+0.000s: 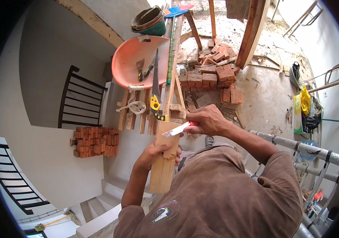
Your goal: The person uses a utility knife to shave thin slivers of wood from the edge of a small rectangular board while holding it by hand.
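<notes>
A pale wooden board (pixel 162 174) stands on end in front of my chest, with a torn notch on its right edge. My left hand (pixel 156 152) is wrapped round the middle of the board from the left. In my right hand (pixel 209 119) is a knife (pixel 173 131) with a red handle and a flat, light blade. The blade lies across the upper part of the board, slanting down to the left; I cannot tell if it touches. Just beyond the board's top, a handsaw (pixel 155 102) with a yellow and black handle leans against an orange plastic seat (pixel 119 65).
Small tools (pixel 140 70) lie in the seat, with stacked buckets (pixel 149 22) behind it. A green pole (pixel 171 55) runs along a wooden beam. Bricks (pixel 209 77) are heaped ahead, and more bricks (pixel 96 142) are stacked at left. Scaffold pipes (pixel 308 148) stand close on my right.
</notes>
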`<state>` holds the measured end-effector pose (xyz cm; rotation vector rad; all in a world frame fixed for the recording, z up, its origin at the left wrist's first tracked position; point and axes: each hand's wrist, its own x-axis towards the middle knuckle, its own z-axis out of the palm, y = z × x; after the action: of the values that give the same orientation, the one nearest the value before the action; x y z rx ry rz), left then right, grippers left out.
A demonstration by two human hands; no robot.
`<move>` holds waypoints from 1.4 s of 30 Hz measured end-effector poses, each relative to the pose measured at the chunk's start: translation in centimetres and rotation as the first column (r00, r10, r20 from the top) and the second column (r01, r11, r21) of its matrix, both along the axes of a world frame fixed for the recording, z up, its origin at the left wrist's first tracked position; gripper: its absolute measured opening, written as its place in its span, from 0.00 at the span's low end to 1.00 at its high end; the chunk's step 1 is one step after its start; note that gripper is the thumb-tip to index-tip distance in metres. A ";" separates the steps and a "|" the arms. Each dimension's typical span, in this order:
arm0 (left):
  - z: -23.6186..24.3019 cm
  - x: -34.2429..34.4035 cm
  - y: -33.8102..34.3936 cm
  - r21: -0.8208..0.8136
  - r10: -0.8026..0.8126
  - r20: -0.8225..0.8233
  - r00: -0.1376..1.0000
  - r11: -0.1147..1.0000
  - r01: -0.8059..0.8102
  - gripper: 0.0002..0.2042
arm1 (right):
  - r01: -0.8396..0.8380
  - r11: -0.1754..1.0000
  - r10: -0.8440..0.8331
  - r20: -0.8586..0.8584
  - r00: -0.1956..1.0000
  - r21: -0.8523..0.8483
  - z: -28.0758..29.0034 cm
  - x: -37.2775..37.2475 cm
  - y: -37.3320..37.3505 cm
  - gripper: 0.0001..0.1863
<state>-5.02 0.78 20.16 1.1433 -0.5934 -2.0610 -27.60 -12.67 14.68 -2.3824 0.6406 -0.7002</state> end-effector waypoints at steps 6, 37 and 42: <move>-2.7 0.6 1.1 0.103 0.016 -0.052 0.999 0.995 -0.010 0.29 | 0.167 0.985 -0.164 -0.066 0.984 0.052 -7.5 0.2 -1.5 0.17; 2.6 2.5 2.0 0.033 0.182 -0.069 0.981 0.983 -0.180 0.28 | 0.363 0.677 -0.517 0.063 0.854 0.640 -12.4 -9.3 -6.4 0.18; -1.1 0.3 -2.5 0.061 0.006 -0.024 1.000 0.998 -0.004 0.28 | -0.041 0.446 -0.166 0.128 0.978 0.894 0.2 -0.2 -3.0 0.18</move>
<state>-4.72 -1.67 19.05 1.1519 -0.5182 -2.0988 -27.79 -15.66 14.90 -1.2550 0.7612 -0.4282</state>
